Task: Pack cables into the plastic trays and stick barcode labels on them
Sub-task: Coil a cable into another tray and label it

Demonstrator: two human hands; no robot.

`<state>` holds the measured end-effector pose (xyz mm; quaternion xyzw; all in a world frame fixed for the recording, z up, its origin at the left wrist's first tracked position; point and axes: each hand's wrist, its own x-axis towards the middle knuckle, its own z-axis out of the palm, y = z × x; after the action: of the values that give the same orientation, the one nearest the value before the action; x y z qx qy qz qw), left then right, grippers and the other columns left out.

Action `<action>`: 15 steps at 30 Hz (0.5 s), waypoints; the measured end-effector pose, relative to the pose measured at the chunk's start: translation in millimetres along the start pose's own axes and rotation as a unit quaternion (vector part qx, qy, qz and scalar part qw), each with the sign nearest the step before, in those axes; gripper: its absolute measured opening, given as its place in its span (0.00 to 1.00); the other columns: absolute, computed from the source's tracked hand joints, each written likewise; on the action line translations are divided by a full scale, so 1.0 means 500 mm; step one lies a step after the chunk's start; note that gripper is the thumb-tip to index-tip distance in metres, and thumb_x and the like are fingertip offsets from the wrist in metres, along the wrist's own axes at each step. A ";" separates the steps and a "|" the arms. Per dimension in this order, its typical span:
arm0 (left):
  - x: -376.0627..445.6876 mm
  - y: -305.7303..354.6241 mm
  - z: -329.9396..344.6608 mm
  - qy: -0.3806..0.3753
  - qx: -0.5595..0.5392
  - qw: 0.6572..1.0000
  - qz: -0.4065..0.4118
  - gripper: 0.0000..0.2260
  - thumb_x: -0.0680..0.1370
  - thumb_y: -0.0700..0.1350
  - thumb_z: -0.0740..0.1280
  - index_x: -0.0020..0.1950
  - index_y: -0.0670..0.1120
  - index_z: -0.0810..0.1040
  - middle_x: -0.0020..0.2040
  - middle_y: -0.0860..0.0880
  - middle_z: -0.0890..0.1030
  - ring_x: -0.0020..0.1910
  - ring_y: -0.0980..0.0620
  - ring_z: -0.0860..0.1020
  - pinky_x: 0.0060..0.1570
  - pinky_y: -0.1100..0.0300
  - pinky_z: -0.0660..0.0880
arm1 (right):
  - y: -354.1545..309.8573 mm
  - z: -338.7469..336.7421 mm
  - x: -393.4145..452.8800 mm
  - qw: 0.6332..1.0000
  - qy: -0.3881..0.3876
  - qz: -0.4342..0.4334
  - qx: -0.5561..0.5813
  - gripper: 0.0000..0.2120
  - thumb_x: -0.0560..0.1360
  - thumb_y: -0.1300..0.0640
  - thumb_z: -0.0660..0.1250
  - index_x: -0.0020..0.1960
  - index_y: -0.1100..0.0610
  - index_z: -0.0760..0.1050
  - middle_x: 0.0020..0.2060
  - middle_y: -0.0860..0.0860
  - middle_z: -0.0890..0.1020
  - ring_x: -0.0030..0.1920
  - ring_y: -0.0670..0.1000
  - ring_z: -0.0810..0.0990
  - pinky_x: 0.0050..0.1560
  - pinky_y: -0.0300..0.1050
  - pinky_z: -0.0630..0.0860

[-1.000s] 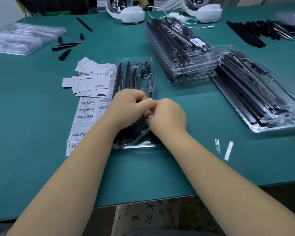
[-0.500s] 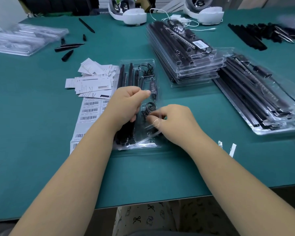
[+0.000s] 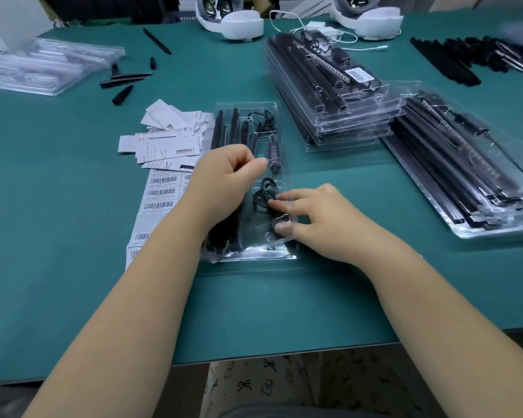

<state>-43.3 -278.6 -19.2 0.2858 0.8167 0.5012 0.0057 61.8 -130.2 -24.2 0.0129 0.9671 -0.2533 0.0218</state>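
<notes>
Two bare hands work over a clear, glossy plastic tray (image 3: 245, 179) lying on the matte green table (image 3: 73, 236). The tray is a long, thin-walled rectangle whose long axis runs away from the person; moulded channels on its left side hold straight black rods (image 3: 234, 125) lying along that same axis. A thin black cable (image 3: 264, 193) sits coiled in loops in the tray's right compartment, just below a small dark controller (image 3: 274, 150). The left hand (image 3: 224, 182) hovers palm-down over the tray's middle, thumb and forefinger pinched together; whether anything is between them cannot be told. The right hand (image 3: 317, 218) lies low at the tray's near right corner, its fingertips (image 3: 283, 226) pressing down on the cable loops, not closed around them. White barcode labels (image 3: 160, 191) on a paper sheet lie just left of the tray.
</notes>
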 end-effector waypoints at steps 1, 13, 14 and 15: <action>-0.001 -0.001 -0.014 0.014 0.077 0.996 0.040 0.11 0.75 0.49 0.67 0.33 0.53 0.72 0.23 0.57 0.68 0.24 0.59 0.66 0.26 0.68 0.64 | -0.001 0.002 0.000 1.000 0.005 0.003 -0.013 0.20 0.77 0.44 0.61 0.69 0.41 0.69 0.67 0.37 0.68 0.62 0.51 0.60 0.68 0.48 0.57; 0.008 -0.019 -0.061 -0.163 0.186 0.968 -0.042 0.09 0.72 0.54 0.73 0.49 0.62 0.77 0.29 0.56 0.66 0.26 0.61 0.68 0.28 0.65 0.61 | 0.018 0.004 -0.014 0.999 -0.004 -0.023 0.047 0.18 0.81 0.51 0.55 0.69 0.46 0.69 0.65 0.34 0.69 0.61 0.44 0.59 0.58 0.37 0.51; 0.009 -0.018 -0.062 -0.169 0.192 0.966 -0.049 0.10 0.72 0.55 0.72 0.51 0.63 0.77 0.30 0.55 0.66 0.27 0.60 0.67 0.30 0.63 0.61 | 0.021 0.000 -0.015 0.997 0.008 -0.024 0.071 0.16 0.80 0.53 0.59 0.66 0.47 0.73 0.64 0.35 0.72 0.61 0.42 0.61 0.60 0.34 0.55; 0.010 -0.017 -0.063 -0.177 0.196 0.963 -0.053 0.11 0.72 0.56 0.72 0.53 0.64 0.76 0.31 0.55 0.67 0.29 0.59 0.67 0.30 0.62 0.61 | 0.022 -0.001 -0.015 0.994 0.031 -0.018 0.101 0.14 0.78 0.54 0.63 0.63 0.48 0.77 0.63 0.36 0.74 0.60 0.38 0.63 0.57 0.27 0.58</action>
<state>-60.5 -304.5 -9.2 0.3218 0.8991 0.2714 0.1202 69.5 -120.6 -28.7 0.0056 0.9366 -0.3499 -0.0147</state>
